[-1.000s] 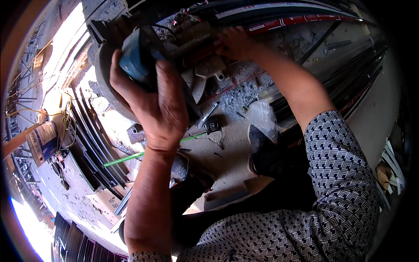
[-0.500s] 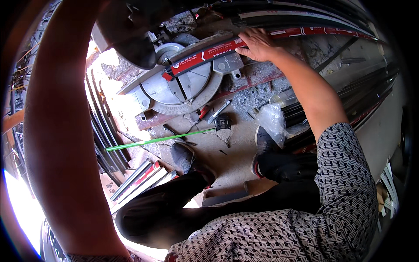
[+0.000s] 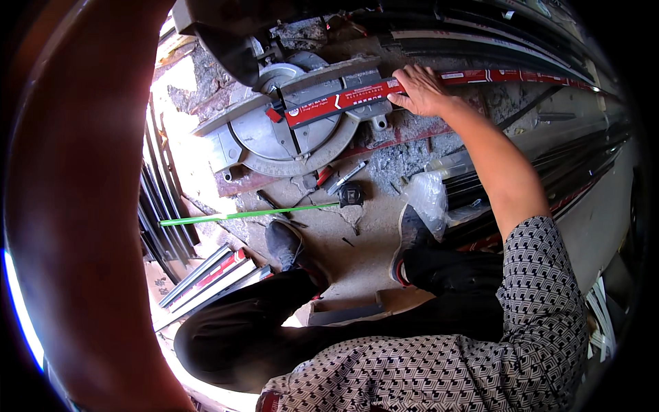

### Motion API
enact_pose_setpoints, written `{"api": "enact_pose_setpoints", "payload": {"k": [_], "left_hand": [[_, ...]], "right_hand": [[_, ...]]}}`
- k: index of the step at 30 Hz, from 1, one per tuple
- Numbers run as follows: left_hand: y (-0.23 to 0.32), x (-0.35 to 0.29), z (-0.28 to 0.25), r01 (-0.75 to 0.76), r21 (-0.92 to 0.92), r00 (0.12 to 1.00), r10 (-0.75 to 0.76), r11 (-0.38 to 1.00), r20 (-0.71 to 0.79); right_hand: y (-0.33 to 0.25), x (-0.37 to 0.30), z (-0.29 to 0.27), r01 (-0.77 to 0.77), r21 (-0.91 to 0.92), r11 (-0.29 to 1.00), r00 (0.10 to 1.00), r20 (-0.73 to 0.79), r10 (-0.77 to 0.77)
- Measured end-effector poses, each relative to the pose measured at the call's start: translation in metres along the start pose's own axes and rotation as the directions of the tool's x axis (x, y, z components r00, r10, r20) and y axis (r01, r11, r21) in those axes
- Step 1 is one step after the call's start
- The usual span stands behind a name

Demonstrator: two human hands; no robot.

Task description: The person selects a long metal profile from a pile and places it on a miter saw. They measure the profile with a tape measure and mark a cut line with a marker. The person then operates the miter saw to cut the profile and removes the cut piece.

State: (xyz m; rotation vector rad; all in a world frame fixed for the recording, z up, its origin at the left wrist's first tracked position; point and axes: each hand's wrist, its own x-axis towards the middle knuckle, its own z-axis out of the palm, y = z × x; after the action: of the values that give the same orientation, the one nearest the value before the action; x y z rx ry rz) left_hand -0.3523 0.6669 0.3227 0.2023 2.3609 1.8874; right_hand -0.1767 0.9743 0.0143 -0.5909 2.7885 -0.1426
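Note:
My right hand grips a long straight profile strip with red printed film, thumb on the near side and fingers over the far side. The strip lies along the fence of a silver miter saw, its left end beside the slot in the round saw table. A small red offcut sits just left of that end. Over the far left of the table hangs the dark saw head. My left forearm rises large along the left side; the hand itself is outside the picture.
A black tape measure with its green blade drawn out lies on the floor, near a marker pen. Dark profiles are stacked at right, beside a clear plastic bag. Short profile pieces lie near my left knee.
The view has shifted slightly. The dark saw head appears a little higher over the table, and my left forearm looms larger. My right hand keeps its grip on the strip.

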Motion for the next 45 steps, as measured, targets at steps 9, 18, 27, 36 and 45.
{"api": "enact_pose_setpoints", "payload": {"k": [9,18,27,36,45], "left_hand": [[0.003,-0.019,-0.040,-0.089,0.180,0.996,0.090,0.980,0.001],[-0.032,-0.152,-0.126,-0.483,0.870,0.647,0.709,0.096,0.281],[-0.250,-0.358,-0.105,0.618,0.129,0.786,-0.616,0.776,-0.060],[-0.312,-0.381,-0.089,0.729,0.017,0.679,-0.726,0.684,0.107],[-0.332,-0.410,-0.092,0.803,-0.089,0.596,-0.796,0.590,0.100]], "right_hand": [[-0.003,-0.009,-0.001,-0.001,0.011,1.000,0.999,0.041,0.000],[0.004,-0.015,-0.005,-0.018,-0.008,1.000,0.994,0.107,0.019],[-0.008,0.006,0.003,-0.004,-0.009,1.000,0.987,0.163,0.005],[-0.014,0.004,0.006,-0.056,-0.004,0.998,0.997,0.055,0.056],[-0.110,0.028,0.022,-0.101,0.144,0.984,0.932,-0.333,0.144]]}}
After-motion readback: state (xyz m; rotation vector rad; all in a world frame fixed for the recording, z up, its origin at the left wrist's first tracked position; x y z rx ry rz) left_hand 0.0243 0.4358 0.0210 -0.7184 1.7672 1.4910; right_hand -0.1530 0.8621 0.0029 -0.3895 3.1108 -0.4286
